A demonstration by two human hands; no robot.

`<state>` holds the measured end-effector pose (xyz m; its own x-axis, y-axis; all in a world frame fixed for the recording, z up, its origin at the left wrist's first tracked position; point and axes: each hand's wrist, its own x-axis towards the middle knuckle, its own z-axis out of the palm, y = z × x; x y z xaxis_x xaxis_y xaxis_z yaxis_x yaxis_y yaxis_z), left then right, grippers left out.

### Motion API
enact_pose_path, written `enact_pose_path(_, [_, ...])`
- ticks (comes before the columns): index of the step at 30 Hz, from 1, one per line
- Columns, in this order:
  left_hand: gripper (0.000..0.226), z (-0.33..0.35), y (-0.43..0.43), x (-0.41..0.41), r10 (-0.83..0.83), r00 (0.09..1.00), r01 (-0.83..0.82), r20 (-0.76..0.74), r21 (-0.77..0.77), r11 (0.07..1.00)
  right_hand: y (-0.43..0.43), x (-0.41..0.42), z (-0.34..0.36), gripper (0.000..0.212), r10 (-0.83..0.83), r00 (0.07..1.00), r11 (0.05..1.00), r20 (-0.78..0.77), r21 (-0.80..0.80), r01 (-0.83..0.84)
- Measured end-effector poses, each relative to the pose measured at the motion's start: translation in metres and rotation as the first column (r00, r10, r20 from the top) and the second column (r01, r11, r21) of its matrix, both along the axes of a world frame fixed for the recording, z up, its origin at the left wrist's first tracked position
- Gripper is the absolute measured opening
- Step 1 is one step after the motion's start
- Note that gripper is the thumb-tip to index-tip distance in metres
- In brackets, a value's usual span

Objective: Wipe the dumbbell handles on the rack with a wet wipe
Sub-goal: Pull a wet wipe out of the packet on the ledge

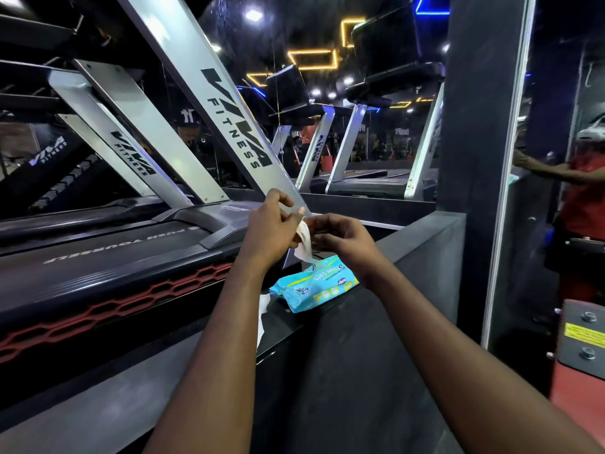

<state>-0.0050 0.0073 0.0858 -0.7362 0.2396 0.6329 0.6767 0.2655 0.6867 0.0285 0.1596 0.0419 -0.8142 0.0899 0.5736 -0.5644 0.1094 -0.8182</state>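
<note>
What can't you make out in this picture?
Head view:
Dumbbells and rack: outside the frame.
wet wipe: largely covered by the left hand and right hand pinching it.
pack: right end behind the right wrist; small print blurred.
White scrap on the ledge: partly behind the left forearm.

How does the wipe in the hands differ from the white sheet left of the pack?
The wipe is pinched between the left hand and the right hand above the blue pack; the white sheet lies untouched. The wipe is bunched and raised; the white sheet drapes over the ledge edge. Both are white.
</note>
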Motion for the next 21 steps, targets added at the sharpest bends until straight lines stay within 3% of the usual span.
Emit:
enact_pose_path(3, [0.039, -0.006, 0.003, -0.01, -0.021, 0.999, 0.016, -0.042, -0.118, 0.993, 0.005, -0.002, 0.003, 0.047, 0.07, 0.998, 0.982, -0.001, -0.177, -0.069])
enact_pose_path(5, [0.039, -0.014, 0.005, -0.016, 0.034, 0.996, -0.046, -0.087, -0.137, 0.99, 0.009, -0.008, 0.002, 0.048, 0.048, 0.998, 0.978, 0.042, -0.207, -0.038])
enact_pose_path(7, [0.036, -0.023, 0.005, -0.023, 0.14, 0.984, -0.15, -0.112, -0.083, 0.985, 0.015, -0.015, -0.003, 0.038, -0.167, 0.982, 0.982, 0.086, -0.071, 0.173])
enact_pose_path(9, [0.03, -0.029, 0.003, -0.028, 0.242, 0.969, -0.244, -0.054, -0.031, 0.969, 0.023, -0.023, -0.013, 0.024, -0.395, 0.914, 0.907, 0.092, 0.199, 0.372])
enact_pose_path(11, [0.022, -0.036, 0.005, -0.033, 0.283, 0.959, -0.282, 0.028, -0.034, 0.959, 0.03, -0.03, -0.025, 0.037, -0.486, 0.867, 0.804, 0.113, 0.447, 0.392])
enact_pose_path(13, [0.017, -0.041, 0.009, -0.036, 0.286, 0.955, -0.281, 0.074, -0.07, 0.957, 0.032, -0.036, -0.036, 0.044, -0.546, 0.829, 0.709, 0.119, 0.592, 0.383])
enact_pose_path(17, [0.019, -0.05, 0.019, -0.042, 0.206, 0.974, -0.192, 0.097, -0.137, 0.972, 0.03, -0.044, -0.045, 0.018, -0.615, 0.785, 0.66, 0.071, 0.592, 0.463])
enact_pose_path(21, [0.034, -0.06, 0.032, -0.041, 0.175, 0.977, -0.152, 0.124, -0.175, 0.973, 0.036, -0.047, -0.048, 0.024, -0.668, 0.731, 0.688, 0.139, 0.488, 0.537])
